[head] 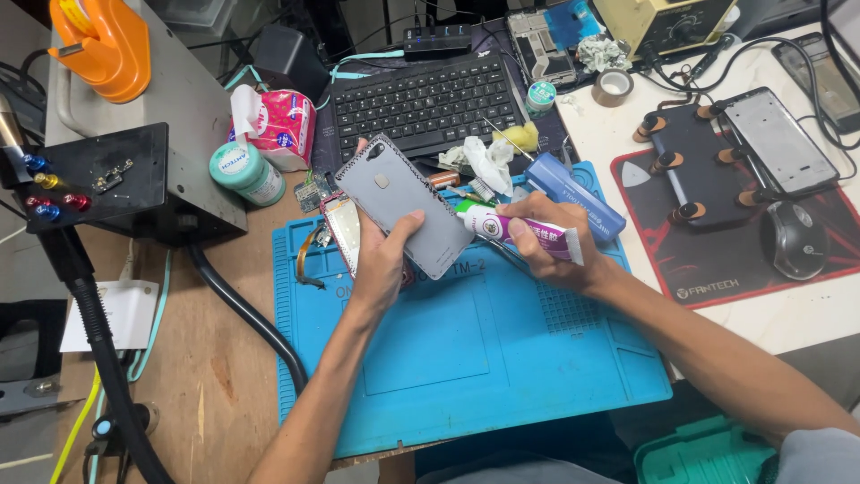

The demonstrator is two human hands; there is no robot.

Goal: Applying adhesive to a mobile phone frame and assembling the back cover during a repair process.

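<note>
Nearest: blue mat [466, 358] lying flat on wooden desk [215, 358], both forearms crossing above it. Left hand [381, 260], grip closed around grey phone back [403, 220], thumb across its lower face, fingers behind; cover held tilted, camera cutout toward upper left, above mat's upper left area. Thin phone part [343, 231] held behind cover in same hand, ribbon cable hanging from it. Right hand [546, 242], grip closed on glue tube [524, 231], white and purple, lying nearly level, green nozzle pointing left at cover's right edge; contact between nozzle and cover not discernible. Just beyond right hand: blue box [573, 193] on mat's far edge. Beside it, crumpled white tissue [484, 161] and yellow wad. Left of cover: green-lidded jar [246, 172] and pink tissue pack [278, 125] on desk. Far left: black unit [107, 179] with coloured knobs, black hose running down from it. Farther back: black keyboard [430, 99]. Right side: red mouse pad [743, 242] carrying black mouse [793, 237], clamped phone [699, 170] and second phone frame [778, 139]. Farthest: tape roll [614, 87].
</note>
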